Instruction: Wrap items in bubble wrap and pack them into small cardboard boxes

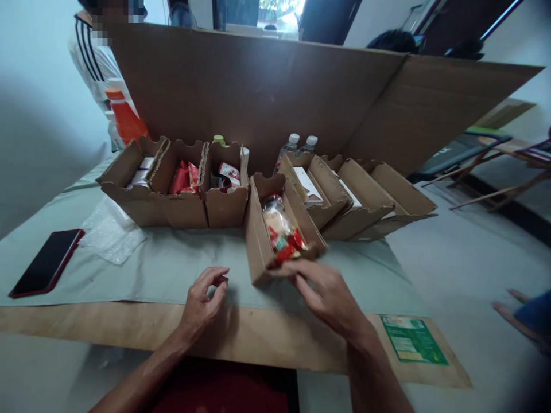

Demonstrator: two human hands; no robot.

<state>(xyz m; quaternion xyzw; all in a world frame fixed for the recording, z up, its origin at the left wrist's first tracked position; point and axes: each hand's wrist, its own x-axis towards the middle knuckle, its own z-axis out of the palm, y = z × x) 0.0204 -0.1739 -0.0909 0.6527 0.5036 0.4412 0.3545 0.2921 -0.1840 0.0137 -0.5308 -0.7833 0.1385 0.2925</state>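
My right hand [325,292] pinches the low front edge of a narrow cardboard box [258,246]. This box is pulled forward of the row and stands askew. Inside it lie several snack packets [282,226], one clear and pale, others red and shiny. To the left of the box, my left hand [205,301] hovers over the table edge, fingers loosely curled, thumb apart, holding nothing that I can see. Left of it are boxes with red packets [185,178] and a silver-and-red packet [229,174]. A white carton [307,186] sits in a box to the right.
A red-edged phone [46,263] and crumpled clear plastic [112,232] lie on the green cloth at left. Behind the boxes stand an orange bottle [125,117], clear bottles [289,148] and a tall cardboard panel [258,86]. A green label [413,339] is at front right. People are nearby.
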